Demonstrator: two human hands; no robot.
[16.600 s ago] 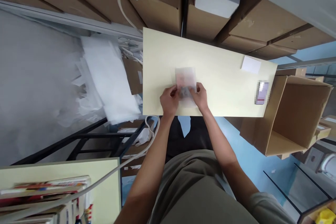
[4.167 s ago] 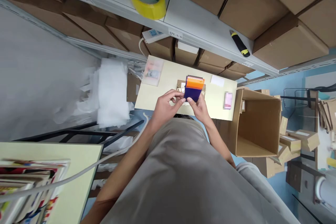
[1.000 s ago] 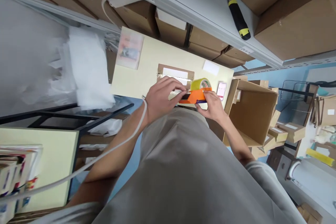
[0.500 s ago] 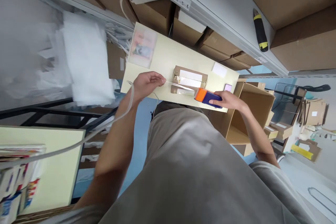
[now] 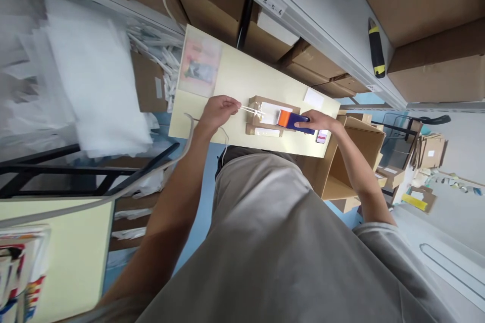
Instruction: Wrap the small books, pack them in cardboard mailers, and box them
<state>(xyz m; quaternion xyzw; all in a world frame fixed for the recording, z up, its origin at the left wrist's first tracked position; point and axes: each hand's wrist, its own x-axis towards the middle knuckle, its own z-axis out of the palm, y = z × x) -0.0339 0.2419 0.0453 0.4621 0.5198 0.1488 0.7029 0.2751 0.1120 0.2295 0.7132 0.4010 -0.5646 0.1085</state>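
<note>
My left hand (image 5: 223, 110) is closed in a pinch over the left part of the table. From its fingertips two thin white strands (image 5: 250, 109) stretch right over a cardboard box (image 5: 252, 129); whether they are cord or the edges of a strip I cannot tell. My right hand (image 5: 317, 120) is wrapped round a small dark blue and orange box (image 5: 297, 121), held above the right part of the cardboard box, its orange end towards my left hand. The cardboard box lies on the table and bears white labels and clear tape.
The pale yellow table (image 5: 231, 73) has a printed sheet (image 5: 199, 68), a white paper (image 5: 313, 97) and a phone (image 5: 322, 136) on it. A shelf (image 5: 322, 25) holding a black-and-yellow cutter (image 5: 376, 49) crosses above. To the right stands an open carton (image 5: 354, 156).
My right hand has shifted slightly up and left with the blue and orange box, now over the cardboard box's label. The white strands now look shorter. My view has shifted a little.
</note>
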